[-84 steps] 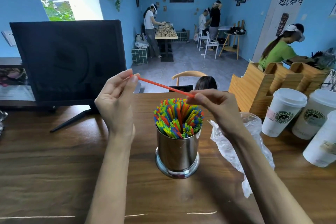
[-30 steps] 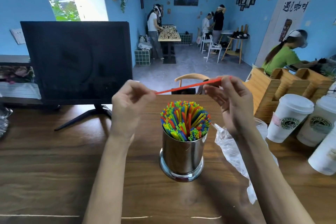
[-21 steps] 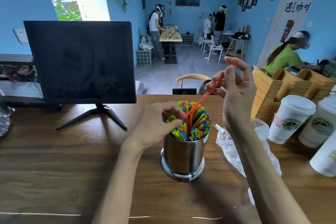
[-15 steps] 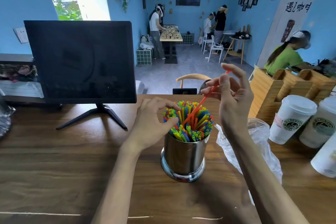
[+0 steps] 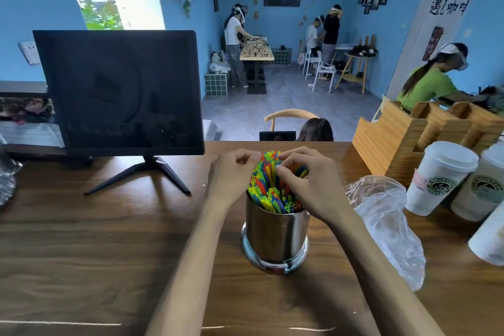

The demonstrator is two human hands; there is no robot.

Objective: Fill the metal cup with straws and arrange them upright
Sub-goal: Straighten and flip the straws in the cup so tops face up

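Observation:
A shiny metal cup (image 5: pixel 275 234) stands on the wooden table (image 5: pixel 109 240), packed with upright straws (image 5: pixel 268 191) in green, yellow, blue and red. My left hand (image 5: pixel 231 174) is at the bundle's far-left edge, fingers curled, thumb and forefinger pinched at the straw tips. My right hand (image 5: pixel 308 183) lies over the right half of the bundle, fingertips pressed in among the tops and hiding the straws there. The single red straw no longer stands out from the bundle.
A crumpled clear plastic bag (image 5: pixel 384 221) lies just right of the cup. White lidded paper cups (image 5: pixel 439 177) and a wooden holder (image 5: pixel 395 139) stand at the right. A black monitor (image 5: pixel 120 93) on a stand fills the back left. Several people work in the room beyond.
The red straw held level between both hands was tipped upright and pushed down into the bundle. Both hands dropped onto the straw tops, the right hand coming down lowest.

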